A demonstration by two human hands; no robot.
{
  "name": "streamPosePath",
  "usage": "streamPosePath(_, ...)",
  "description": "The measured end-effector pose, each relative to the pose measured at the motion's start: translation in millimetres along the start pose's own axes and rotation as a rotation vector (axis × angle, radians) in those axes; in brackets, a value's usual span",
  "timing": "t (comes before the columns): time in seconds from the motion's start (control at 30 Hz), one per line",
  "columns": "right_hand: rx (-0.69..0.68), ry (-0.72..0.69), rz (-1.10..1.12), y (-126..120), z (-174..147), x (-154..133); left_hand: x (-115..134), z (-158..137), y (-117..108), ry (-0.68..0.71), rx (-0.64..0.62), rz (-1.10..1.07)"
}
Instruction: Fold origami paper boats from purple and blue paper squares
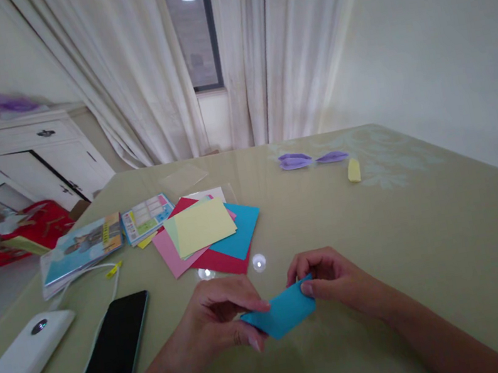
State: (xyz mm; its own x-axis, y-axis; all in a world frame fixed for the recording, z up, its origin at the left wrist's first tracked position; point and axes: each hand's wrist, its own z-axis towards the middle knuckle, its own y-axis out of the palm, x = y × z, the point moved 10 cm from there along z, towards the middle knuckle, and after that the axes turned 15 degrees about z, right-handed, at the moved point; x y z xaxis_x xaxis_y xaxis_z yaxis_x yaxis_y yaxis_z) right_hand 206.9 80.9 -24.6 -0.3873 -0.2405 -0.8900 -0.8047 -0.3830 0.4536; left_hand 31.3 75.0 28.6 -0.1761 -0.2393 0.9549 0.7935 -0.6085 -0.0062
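A piece of blue paper (285, 311), which looks folded, is held between my two hands above the near part of the table. My left hand (225, 314) pinches its left end between thumb and fingers. At the upper right corner, the thumb and fingers of my right hand (328, 275) close on the same paper. Beyond my hands lies a fanned pile of coloured paper sheets (203, 227) in yellow, pink, red, green and blue. Purple folded paper pieces (295, 161) rest near the far edge, with a small yellow block-like piece (354, 171) beside them.
A black phone (109, 362) and a white device with a cable (26, 370) lie at the near left. Books (82, 246) and a printed packet (148, 217) sit behind them on the table (433, 257). A white cabinet (34, 155) and curtains (129, 73) stand beyond.
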Motion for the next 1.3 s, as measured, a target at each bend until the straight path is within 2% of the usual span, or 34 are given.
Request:
streamPosePath(0.13, 0.025, -0.082, -0.003, -4.5, -1.7, -12.3, -1.4, 0.0, -3.5, -0.03, 0.007, 0.034)
streamPosePath(0.33, -0.072, -0.101, -0.046, 4.6, -7.1, -25.0, -7.6, -1.5, -21.5, -0.105, 0.065, 0.231)
streamPosePath(0.5, -0.11, -0.17, -0.073, 8.3, -7.7, -29.5, -15.1, -0.4, -29.3, -0.152, 0.098, 0.233)
streamPosePath(0.83, -0.088, -0.306, 0.043, 5.5, -14.3, -33.1, -53.0, -8.8, -23.2, -0.341, 0.068, -0.009)
streamPosePath(1.03, -0.079, -0.332, 0.087, 6.2, -14.0, -34.7, -74.6, -16.2, -24.4, -0.455, 0.15, -0.151)
streamPosePath(1.2, -0.03, -0.369, 0.144, 0.0, -11.7, -32.0, -83.0, -21.3, -24.1, -0.479, 0.227, -0.213)
streamPosePath(1.3, -0.033, -0.361, 0.173, 1.5, -10.5, -28.7, -79.3, -20.5, -22.6, -0.437, 0.229, -0.262)
